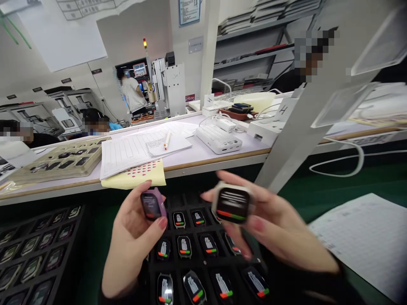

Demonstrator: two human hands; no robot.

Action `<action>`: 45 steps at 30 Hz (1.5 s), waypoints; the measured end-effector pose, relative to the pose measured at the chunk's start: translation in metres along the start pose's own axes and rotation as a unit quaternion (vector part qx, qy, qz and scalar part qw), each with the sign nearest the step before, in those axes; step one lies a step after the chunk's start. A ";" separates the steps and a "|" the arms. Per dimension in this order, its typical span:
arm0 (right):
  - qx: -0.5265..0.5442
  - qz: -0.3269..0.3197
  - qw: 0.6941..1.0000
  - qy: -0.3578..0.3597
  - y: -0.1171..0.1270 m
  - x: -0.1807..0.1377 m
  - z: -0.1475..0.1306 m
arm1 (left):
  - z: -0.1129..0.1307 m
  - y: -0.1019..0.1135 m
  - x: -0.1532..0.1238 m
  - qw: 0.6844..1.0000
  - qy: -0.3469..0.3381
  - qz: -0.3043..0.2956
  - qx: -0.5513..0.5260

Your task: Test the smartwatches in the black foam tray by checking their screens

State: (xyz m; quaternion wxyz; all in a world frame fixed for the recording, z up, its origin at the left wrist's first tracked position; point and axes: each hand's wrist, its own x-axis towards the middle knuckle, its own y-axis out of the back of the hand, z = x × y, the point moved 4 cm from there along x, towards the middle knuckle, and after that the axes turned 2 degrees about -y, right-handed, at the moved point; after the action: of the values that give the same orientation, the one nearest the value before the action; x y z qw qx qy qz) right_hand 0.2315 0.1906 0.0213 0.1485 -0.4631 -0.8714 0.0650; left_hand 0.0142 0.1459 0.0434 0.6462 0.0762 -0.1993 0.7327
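Note:
My left hand (135, 237) is closed round a small watch body with a purple case (152, 204), its dark screen facing me. My right hand (270, 231) grips a second watch body with a pale cream case (232, 203); that screen is lit with white text and a red-and-green bar. Both hands hover just above a black tray (203, 262) whose pockets hold several watch bodies with lit screens.
A second black tray (34, 254) of watch bodies lies at the lower left. A printed sheet (365, 241) rests on the green mat at right. The raised shelf behind carries paper forms (133, 150), a yellow sticker sheet (136, 174), a beige tray (60, 161) and white chargers (219, 139). Other people work in the background.

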 end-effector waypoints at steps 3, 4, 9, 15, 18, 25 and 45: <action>0.036 -0.047 0.998 -0.010 -0.012 0.025 0.004 | -0.015 -0.015 0.005 0.999 0.046 -0.005 -0.001; 0.038 -0.045 0.998 -0.019 -0.014 0.031 0.008 | -0.019 -0.019 0.005 0.998 0.056 -0.016 -0.002; 0.034 -0.031 0.999 -0.020 -0.012 0.040 0.019 | -0.029 -0.026 0.003 0.996 0.070 -0.051 0.026; 0.009 -0.010 1.000 -0.001 -0.006 0.041 0.018 | -0.030 -0.027 0.004 0.993 0.069 -0.064 0.073; -0.017 0.014 1.000 -0.005 -0.006 0.042 0.019 | -0.029 -0.027 0.004 0.991 0.071 -0.059 0.098; -0.075 0.063 0.995 0.007 -0.005 0.042 0.017 | -0.030 -0.025 0.005 0.986 0.090 -0.041 0.136; 0.020 0.050 0.999 -0.005 0.006 0.045 0.028 | -0.039 -0.023 0.009 0.990 0.060 -0.042 0.120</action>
State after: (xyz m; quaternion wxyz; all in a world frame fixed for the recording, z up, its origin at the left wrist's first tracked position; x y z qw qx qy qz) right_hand 0.2032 0.2318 0.0026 0.1502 -0.5030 -0.8462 0.0920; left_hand 0.0408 0.1710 0.0153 0.6732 0.1173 -0.0670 0.7270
